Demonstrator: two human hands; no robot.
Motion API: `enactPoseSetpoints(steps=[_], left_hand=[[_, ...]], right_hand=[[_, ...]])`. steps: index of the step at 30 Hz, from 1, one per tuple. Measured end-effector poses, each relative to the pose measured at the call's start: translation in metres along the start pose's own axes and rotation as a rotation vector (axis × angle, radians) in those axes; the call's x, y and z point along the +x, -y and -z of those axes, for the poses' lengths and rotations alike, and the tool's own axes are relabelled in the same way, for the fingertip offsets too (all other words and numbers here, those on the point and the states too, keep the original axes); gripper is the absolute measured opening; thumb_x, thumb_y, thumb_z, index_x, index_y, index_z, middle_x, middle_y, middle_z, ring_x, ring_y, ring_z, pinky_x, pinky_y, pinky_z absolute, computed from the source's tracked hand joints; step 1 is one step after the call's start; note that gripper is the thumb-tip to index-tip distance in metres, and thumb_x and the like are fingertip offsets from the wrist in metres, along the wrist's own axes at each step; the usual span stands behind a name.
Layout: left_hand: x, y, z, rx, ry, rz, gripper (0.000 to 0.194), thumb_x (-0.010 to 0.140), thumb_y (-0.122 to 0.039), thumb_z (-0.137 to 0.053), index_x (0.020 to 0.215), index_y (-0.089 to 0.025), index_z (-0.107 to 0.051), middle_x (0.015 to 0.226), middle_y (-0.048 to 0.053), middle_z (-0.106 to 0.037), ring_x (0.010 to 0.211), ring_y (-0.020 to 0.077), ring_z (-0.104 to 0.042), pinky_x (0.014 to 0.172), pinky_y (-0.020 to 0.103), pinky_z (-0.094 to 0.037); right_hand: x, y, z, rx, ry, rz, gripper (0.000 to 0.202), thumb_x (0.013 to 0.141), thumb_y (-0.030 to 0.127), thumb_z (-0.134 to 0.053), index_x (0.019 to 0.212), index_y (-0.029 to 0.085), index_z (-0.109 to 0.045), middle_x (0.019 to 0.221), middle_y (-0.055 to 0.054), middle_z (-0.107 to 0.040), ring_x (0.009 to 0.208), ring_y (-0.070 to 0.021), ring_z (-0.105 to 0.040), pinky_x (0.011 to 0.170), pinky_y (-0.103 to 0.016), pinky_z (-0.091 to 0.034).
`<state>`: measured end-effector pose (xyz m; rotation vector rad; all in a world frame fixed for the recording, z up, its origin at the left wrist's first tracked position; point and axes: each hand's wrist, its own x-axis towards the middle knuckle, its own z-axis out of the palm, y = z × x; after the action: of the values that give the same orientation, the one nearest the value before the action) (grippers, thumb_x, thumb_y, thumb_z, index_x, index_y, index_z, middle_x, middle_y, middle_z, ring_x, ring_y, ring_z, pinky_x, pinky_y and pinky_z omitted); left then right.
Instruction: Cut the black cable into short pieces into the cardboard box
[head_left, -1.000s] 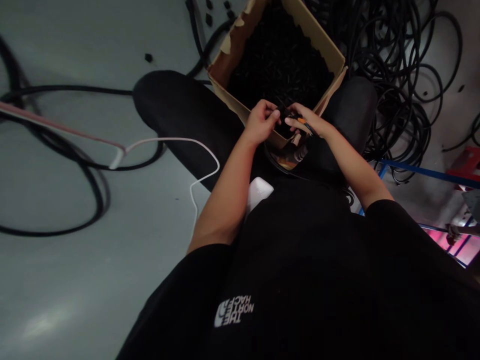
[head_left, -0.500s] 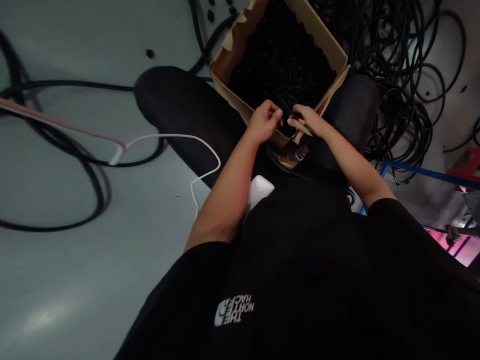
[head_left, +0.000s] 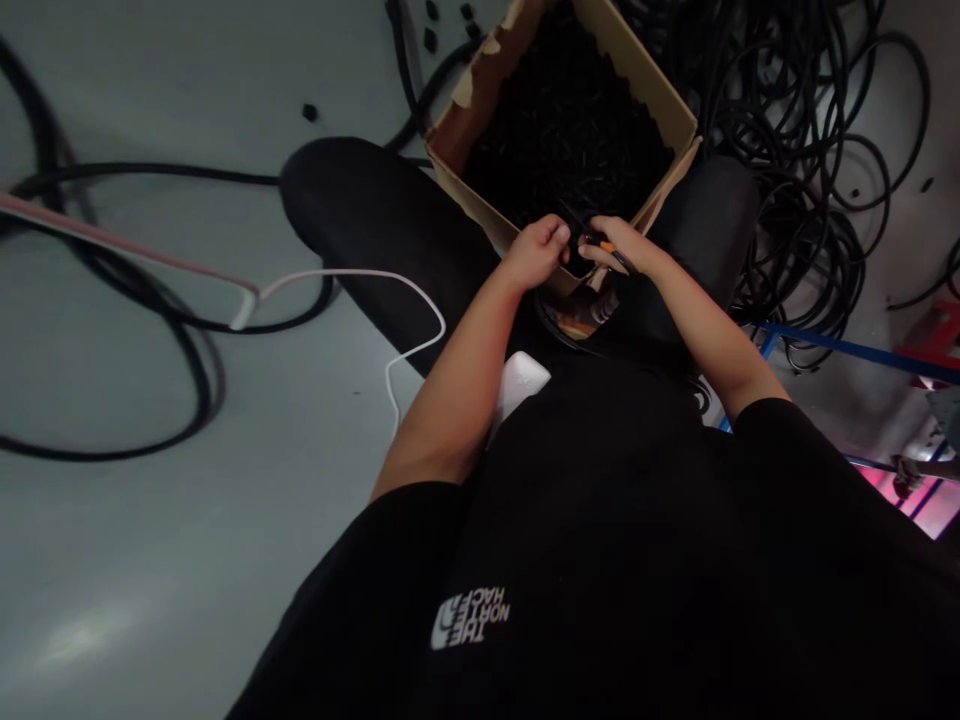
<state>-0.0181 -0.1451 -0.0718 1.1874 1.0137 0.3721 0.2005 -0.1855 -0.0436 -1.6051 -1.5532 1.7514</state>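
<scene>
My left hand [head_left: 540,250] is closed in a pinch over the near edge of a cardboard box [head_left: 469,200]. A thin black hose [head_left: 553,325] curves from my lap up under that wrist, and its end seems to be in the fingers, though they hide it. My right hand [head_left: 619,243] is wrapped round scissors [head_left: 609,248] with orange and black handles. Their dark blades point up and left, close beside my left fingertips. Inside the box lies a heap of short black cut pieces [head_left: 577,140].
Tangled black hoses [head_left: 795,130] lie on the floor to the right. A thick black cable [head_left: 191,350] loops at left, near a white cord [head_left: 360,272] running to a white device [head_left: 523,378] in my lap. A blue frame [head_left: 840,347] stands at right.
The view has shifted slightly. My left hand has turned a little and moved slightly closer to the scissors. My right hand keeps its hold on them.
</scene>
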Motion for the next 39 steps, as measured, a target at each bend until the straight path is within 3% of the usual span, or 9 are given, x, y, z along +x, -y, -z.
enactPoseSetpoints(steps=[5, 8, 11, 13, 16, 22, 27, 31, 39], left_hand=[[0.002, 0.013, 0.005, -0.113, -0.028, -0.01, 0.071, 0.108, -0.094, -0.081, 0.111, -0.025, -0.064, 0.085, 0.001, -0.056, 0.084, 0.0252, -0.073, 0.083, 0.039, -0.065], [0.003, 0.015, 0.006, -0.138, -0.057, 0.0, 0.068, 0.11, -0.092, -0.079, 0.116, -0.025, -0.066, 0.088, 0.004, -0.061, 0.09, 0.0281, -0.078, 0.084, 0.042, -0.069], [0.002, 0.014, 0.005, -0.172, -0.054, -0.004, 0.057, 0.116, -0.081, -0.077, 0.126, -0.025, -0.07, 0.095, 0.007, -0.07, 0.098, 0.0313, -0.085, 0.086, 0.045, -0.073], [0.0, 0.013, 0.004, -0.195, -0.023, 0.0, 0.052, 0.118, -0.075, -0.077, 0.131, -0.025, -0.073, 0.097, 0.008, -0.074, 0.099, 0.0322, -0.087, 0.086, 0.045, -0.075], [-0.001, 0.012, 0.004, -0.18, -0.022, -0.021, 0.051, 0.116, -0.073, -0.082, 0.129, -0.024, -0.075, 0.095, 0.009, -0.077, 0.095, 0.0302, -0.087, 0.083, 0.043, -0.076], [0.003, 0.01, 0.008, -0.11, -0.2, -0.162, 0.063, 0.105, -0.078, -0.096, 0.125, -0.026, -0.067, 0.106, 0.009, -0.08, 0.102, 0.028, -0.088, 0.089, 0.039, -0.076], [0.008, 0.018, 0.004, -0.092, -0.18, -0.184, 0.069, 0.098, -0.079, -0.102, 0.118, -0.026, -0.063, 0.1, 0.007, -0.079, 0.103, 0.0303, -0.088, 0.09, 0.042, -0.075], [0.016, 0.036, 0.002, -0.038, -0.166, -0.175, 0.07, 0.096, -0.078, -0.104, 0.117, -0.026, -0.062, 0.093, 0.006, -0.077, 0.1, 0.0308, -0.087, 0.091, 0.043, -0.075], [0.026, 0.058, 0.005, 0.002, -0.17, -0.124, 0.073, 0.093, -0.08, -0.105, 0.116, -0.025, -0.063, 0.088, 0.004, -0.072, 0.093, 0.0312, -0.086, 0.086, 0.044, -0.074]], right_hand=[[0.003, -0.021, -0.004, -0.007, -0.109, -0.026, 0.011, 0.121, 0.014, -0.074, 0.111, 0.016, -0.069, 0.072, 0.008, -0.061, 0.059, -0.0085, -0.058, 0.058, -0.02, -0.046], [0.0, -0.02, -0.004, -0.01, -0.094, -0.019, 0.02, 0.119, 0.032, -0.084, 0.115, 0.018, -0.07, 0.082, 0.005, -0.066, 0.069, -0.0133, -0.067, 0.066, -0.023, -0.056], [-0.001, -0.015, -0.002, -0.072, -0.08, 0.058, 0.039, 0.115, 0.056, -0.088, 0.119, 0.02, -0.073, 0.097, -0.003, -0.074, 0.094, -0.0224, -0.076, 0.091, -0.034, -0.068], [0.001, -0.014, 0.0, -0.154, -0.101, 0.106, 0.041, 0.113, 0.059, -0.086, 0.119, 0.02, -0.075, 0.105, -0.007, -0.077, 0.108, -0.0276, -0.077, 0.105, -0.041, -0.07], [0.004, -0.016, 0.002, -0.252, -0.127, 0.117, 0.035, 0.111, 0.056, -0.085, 0.116, 0.022, -0.077, 0.11, -0.011, -0.079, 0.116, -0.0306, -0.076, 0.113, -0.045, -0.068], [0.011, -0.026, 0.001, -0.276, -0.122, 0.098, 0.029, 0.11, 0.049, -0.084, 0.112, 0.021, -0.076, 0.109, -0.011, -0.079, 0.115, -0.0301, -0.075, 0.111, -0.043, -0.066], [0.025, -0.042, -0.002, -0.353, -0.09, 0.162, 0.031, 0.112, 0.05, -0.081, 0.117, 0.02, -0.074, 0.121, -0.011, -0.077, 0.119, -0.0303, -0.073, 0.117, -0.047, -0.063], [0.035, -0.051, -0.007, -0.4, -0.101, 0.166, 0.029, 0.114, 0.048, -0.077, 0.108, 0.022, -0.064, 0.116, -0.01, -0.071, 0.11, -0.0279, -0.069, 0.11, -0.047, -0.062], [0.027, -0.023, -0.015, -0.347, -0.17, 0.076, 0.033, 0.113, 0.038, -0.076, 0.091, 0.027, -0.054, 0.088, -0.002, -0.064, 0.097, -0.025, -0.065, 0.097, -0.038, -0.057]])
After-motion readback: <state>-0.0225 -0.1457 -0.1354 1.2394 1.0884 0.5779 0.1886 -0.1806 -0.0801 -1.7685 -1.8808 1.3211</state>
